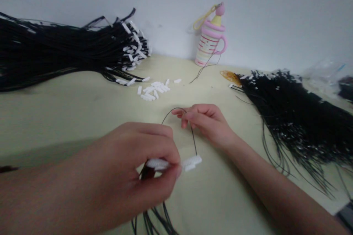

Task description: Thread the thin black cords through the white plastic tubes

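Observation:
In the foreground my left hand [143, 158] pinches a white plastic connector [192, 162] between thumb and forefinger. The connector's right end sticks out past the fingertips, and its left part shows behind the fingers. Several black wires [154, 220] hang below this hand. One thin black wire [195, 139] rises from the connector's right end and arches over to the left, passing behind my left hand. Farther back, my right hand [204, 119] has its thumb and fingers closed on that wire near the top of the arch.
Loose white connectors [154, 90] lie in a small pile mid-table. A thick bundle of black wires [68, 47] with white connector ends lies at the back left; another wire bundle [298, 114] is at the right. A pink-and-white bottle [209, 42] stands against the wall beside a loose wire.

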{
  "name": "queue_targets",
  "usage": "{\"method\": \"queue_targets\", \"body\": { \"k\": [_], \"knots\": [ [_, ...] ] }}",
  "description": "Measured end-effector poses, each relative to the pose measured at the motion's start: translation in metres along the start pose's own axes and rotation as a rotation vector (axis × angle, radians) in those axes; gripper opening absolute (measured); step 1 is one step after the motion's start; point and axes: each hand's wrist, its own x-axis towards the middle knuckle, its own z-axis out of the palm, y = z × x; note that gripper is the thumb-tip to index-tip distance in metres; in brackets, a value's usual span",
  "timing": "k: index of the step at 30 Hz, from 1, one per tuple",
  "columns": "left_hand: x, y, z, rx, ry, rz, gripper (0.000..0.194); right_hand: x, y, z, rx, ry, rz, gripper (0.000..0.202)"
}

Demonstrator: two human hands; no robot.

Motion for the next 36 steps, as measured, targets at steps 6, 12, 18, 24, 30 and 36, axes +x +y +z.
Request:
{"method": "queue_targets", "body": {
  "k": [6, 12, 18, 24, 30, 36],
  "knots": [
    [0.041, -0.045, -0.013, 0.052, -0.117, -0.184, 0.019, -0.004, 0.012, -0.006, -0.575, 0.221, -0.128, 0.007],
    [0.047, -0.051, -0.019, -0.067, -0.098, -0.188, 0.016, -0.006, 0.008, 0.006, -0.22, 0.156, 0.0, 0.021],
    [0.048, -0.051, -0.018, -0.077, 0.0, -0.125, 0.017, -0.003, 0.004, 0.005, 0.01, 0.131, 0.125, 0.012],
    [0.044, -0.048, -0.019, 0.106, 0.131, -0.099, 0.019, -0.001, 0.001, 0.003, 0.0, 0.132, 0.214, 0.015],
    [0.039, -0.04, -0.02, 0.035, 0.029, -0.175, 0.029, -0.001, 0.001, 0.005, 0.018, 0.153, 0.241, 0.014],
    [0.042, -0.047, -0.015, -0.255, -0.007, -0.235, 0.026, 0.0, 0.002, 0.005, 0.116, 0.175, 0.265, 0.016]
  ]
}}
